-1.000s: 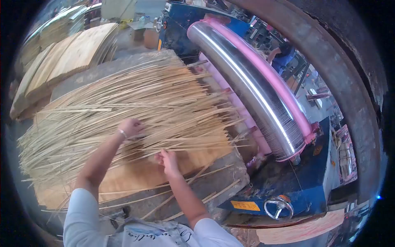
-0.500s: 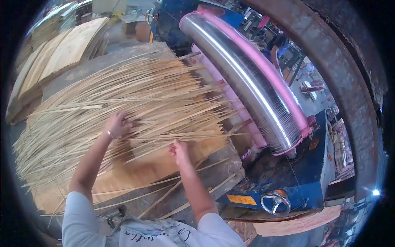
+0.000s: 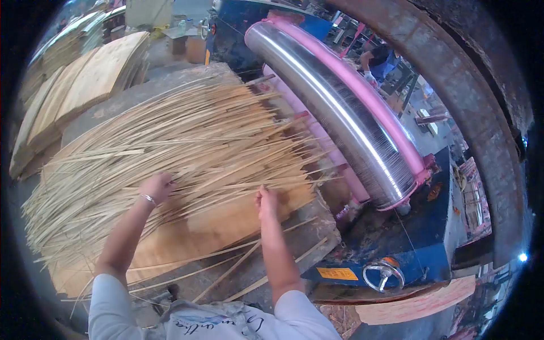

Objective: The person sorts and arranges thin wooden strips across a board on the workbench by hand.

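Thin wooden strips (image 3: 187,141) lie in a loose, tangled layer over wide veneer sheets (image 3: 209,226) on a worn table. My left hand (image 3: 157,188), with a band at its wrist, is closed over the near middle of the layer, its fingers curled on strips and partly hidden. To its right, my right hand (image 3: 266,202) is closed at the near edge of the layer, thumb and forefinger pinched on a strip. Below both hands, the bare surface of the top sheet shows. Several strips stick out past the sheets' jagged right edge.
A shiny metal roller (image 3: 334,110) with pink rollers (image 3: 351,85) alongside stands right of the table. Its blue frame carries a handwheel (image 3: 383,276). Veneer stacks (image 3: 90,73) lie at the far left. A rusty curved beam (image 3: 459,79) arches at right. Another person (image 3: 381,61) stands beyond the rollers.
My left hand has gone from spread fingers to a closed grip, slightly lower. My right hand has moved right and a little up along the near edge of the strips.
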`<state>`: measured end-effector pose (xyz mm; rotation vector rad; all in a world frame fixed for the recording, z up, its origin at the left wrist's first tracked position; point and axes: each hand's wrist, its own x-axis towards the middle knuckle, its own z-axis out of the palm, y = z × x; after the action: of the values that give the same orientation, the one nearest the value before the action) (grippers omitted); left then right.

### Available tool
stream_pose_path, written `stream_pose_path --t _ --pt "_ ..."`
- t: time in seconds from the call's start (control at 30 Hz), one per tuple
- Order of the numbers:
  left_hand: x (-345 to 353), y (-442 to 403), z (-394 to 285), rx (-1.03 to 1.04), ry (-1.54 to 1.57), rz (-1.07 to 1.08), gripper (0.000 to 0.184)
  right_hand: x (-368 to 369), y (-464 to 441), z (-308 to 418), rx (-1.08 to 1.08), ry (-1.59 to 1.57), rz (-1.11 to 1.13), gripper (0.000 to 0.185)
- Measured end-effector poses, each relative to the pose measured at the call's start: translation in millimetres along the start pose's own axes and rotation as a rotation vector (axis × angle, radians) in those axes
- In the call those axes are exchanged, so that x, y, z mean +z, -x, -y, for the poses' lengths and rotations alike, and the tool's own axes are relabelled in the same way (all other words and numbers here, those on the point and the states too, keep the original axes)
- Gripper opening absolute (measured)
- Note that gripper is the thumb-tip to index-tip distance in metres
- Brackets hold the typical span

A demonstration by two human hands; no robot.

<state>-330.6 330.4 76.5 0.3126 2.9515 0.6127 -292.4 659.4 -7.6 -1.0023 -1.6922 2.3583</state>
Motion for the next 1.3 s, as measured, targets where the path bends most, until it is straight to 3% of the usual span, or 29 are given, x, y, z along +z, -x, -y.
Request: stream_pose_path --t 0.13,0.2,0.3,0.53,0.63,0.77,0.83,0.93,1.0,1.03,1.07,1.17,1.3 --pt "11.7 -11.5 -11.3 0.011 -0.076 -0.009 0.028 -19.3 -27.6 8.5 -0.130 -0.159 -0.076 0.021" --pt "7.1 -9.0 -25.1 -0.022 -0.014 -0.022 0.030 -43.3 -50.8 16.1 -0.147 -0.369 -0.236 0.019" --pt "19.4 -13.6 -21.0 0.047 0.020 -0.123 0.030 -67.6 -42.9 47.3 -0.093 -0.379 -0.317 0.019" --pt "31.7 -25.2 -45.6 0.013 0.179 -0.095 0.038 -36.5 16.7 5.0 0.019 -0.092 0.014 0.020" --pt "22.5 -19.8 -50.9 0.114 0.006 -0.011 0.047 1.6 56.6 -19.9 0.016 -0.025 0.184 0.023" --pt "21.9 10.2 -44.3 0.110 -0.120 -0.148 0.047 57.9 81.6 -43.5 0.077 -0.045 0.397 0.021" --pt "33.0 11.8 -33.6 0.051 -0.180 -0.189 0.044 91.6 82.7 -57.5 0.105 -0.090 0.361 0.021" --pt "15.8 2.4 -37.8 -0.091 -0.060 0.045 0.033 111.2 88.2 -56.8 0.143 -0.151 0.400 0.021" --pt "-1.7 -5.3 -35.9 -0.079 0.018 0.040 0.031 112.4 97.3 -47.7 0.082 -0.145 0.397 0.021" --pt "-8.5 -8.9 -34.6 -0.075 0.059 0.038 0.031 106.6 95.2 -50.4 0.060 -0.168 0.353 0.020" --pt "-12.0 -12.2 -37.2 -0.097 0.094 -0.094 0.031 97.9 91.8 -58.4 0.037 -0.191 0.311 0.020" --pt "-1.9 -37.9 -22.3 -0.130 0.025 -0.092 0.029 65.9 89.6 -49.4 0.116 -0.285 0.163 0.020" --pt "12.8 -56.2 -46.5 -0.103 -0.017 -0.111 0.028 16.8 55.8 -28.8 0.070 -0.164 0.125 0.029"
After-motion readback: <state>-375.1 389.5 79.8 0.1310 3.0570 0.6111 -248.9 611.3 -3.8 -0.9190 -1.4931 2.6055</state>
